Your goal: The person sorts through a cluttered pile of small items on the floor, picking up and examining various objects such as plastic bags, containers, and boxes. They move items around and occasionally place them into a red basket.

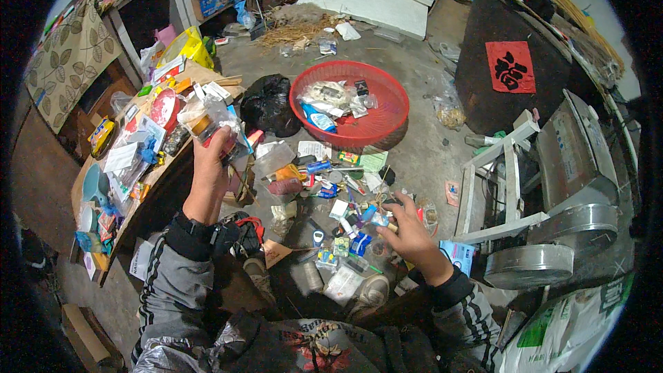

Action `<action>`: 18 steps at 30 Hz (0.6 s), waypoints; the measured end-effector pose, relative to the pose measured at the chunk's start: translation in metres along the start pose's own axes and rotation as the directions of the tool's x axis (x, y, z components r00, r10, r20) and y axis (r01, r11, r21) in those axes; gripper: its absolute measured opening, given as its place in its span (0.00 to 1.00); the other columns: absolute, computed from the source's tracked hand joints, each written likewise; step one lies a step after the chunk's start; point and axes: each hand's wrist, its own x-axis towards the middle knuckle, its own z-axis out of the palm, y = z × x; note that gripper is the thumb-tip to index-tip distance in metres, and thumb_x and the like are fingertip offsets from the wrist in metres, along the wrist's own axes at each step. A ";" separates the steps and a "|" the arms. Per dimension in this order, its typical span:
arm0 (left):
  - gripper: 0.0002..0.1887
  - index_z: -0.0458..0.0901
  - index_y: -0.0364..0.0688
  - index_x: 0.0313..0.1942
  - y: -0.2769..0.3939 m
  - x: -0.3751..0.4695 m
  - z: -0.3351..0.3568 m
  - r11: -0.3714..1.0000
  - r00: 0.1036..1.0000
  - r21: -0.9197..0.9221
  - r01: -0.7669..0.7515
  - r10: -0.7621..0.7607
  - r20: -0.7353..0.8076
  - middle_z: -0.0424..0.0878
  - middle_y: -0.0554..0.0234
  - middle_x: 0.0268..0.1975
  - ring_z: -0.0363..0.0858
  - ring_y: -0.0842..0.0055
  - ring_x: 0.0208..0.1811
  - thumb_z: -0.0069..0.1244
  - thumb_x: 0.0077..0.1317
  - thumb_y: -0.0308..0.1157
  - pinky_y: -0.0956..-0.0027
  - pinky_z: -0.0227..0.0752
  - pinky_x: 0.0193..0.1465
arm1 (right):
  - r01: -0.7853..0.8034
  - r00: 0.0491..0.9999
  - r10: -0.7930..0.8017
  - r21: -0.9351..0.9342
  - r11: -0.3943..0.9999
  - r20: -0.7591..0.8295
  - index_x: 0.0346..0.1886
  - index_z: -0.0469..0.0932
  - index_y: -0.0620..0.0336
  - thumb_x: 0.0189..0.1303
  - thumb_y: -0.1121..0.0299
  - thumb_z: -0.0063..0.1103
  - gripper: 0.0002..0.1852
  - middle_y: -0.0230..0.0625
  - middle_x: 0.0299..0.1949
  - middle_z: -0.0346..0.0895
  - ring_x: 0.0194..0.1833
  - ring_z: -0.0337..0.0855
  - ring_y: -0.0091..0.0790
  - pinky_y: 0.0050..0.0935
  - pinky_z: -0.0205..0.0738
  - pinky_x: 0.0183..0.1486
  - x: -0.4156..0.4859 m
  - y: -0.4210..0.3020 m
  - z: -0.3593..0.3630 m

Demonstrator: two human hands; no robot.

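Observation:
My left hand [211,166] is raised beside the low wooden table, gripping a clear plastic container [228,145]. A golden-brown spool [202,125] shows inside or against it; crumpled clear plastic covers part of the bundle. My right hand [412,233] hovers over a heap of small items on the floor, thumb and fingers curved around a small blue-and-white item [380,219]. Whether they grip it cannot be made out. Close by lie a white tube [346,227], a blue packet [361,243], a digital thermometer [318,237] and a thread cone [312,275].
Behind the heap stand a red plastic basin [349,137] holding bags and a blue packet, and a black plastic bag [269,106]. Clutter covers the wooden table [171,171] at left. A white wooden frame [510,186] and round metal tins [529,267] stand at right.

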 end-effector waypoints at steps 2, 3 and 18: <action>0.15 0.70 0.41 0.44 0.000 -0.001 0.001 0.999 0.999 -0.027 -0.039 0.039 -0.003 0.73 0.72 0.33 0.70 0.84 0.34 0.50 0.59 0.37 0.77 0.65 0.38 | -0.021 1.000 0.020 0.025 0.999 0.014 0.54 0.67 0.65 0.56 0.68 0.59 0.23 0.56 0.64 0.48 0.54 0.70 0.52 0.35 0.72 0.52 0.000 -0.002 -0.001; 0.15 0.70 0.41 0.43 0.001 -0.002 0.000 1.000 1.000 -0.012 -0.009 0.009 -0.026 0.73 0.72 0.32 0.70 0.84 0.33 0.50 0.59 0.37 0.77 0.65 0.38 | -0.048 0.998 0.047 0.052 0.998 0.030 0.54 0.67 0.65 0.55 0.67 0.59 0.23 0.57 0.63 0.48 0.55 0.69 0.53 0.36 0.71 0.53 -0.001 -0.003 -0.001; 0.16 0.69 0.41 0.45 0.002 -0.002 -0.002 1.000 1.000 0.005 0.015 -0.015 0.017 0.73 0.69 0.37 0.72 0.81 0.36 0.49 0.61 0.39 0.74 0.66 0.44 | -0.048 0.999 0.047 0.056 0.997 0.028 0.52 0.68 0.66 0.52 0.66 0.61 0.24 0.58 0.62 0.52 0.62 0.57 0.60 0.42 0.58 0.62 -0.001 -0.008 0.000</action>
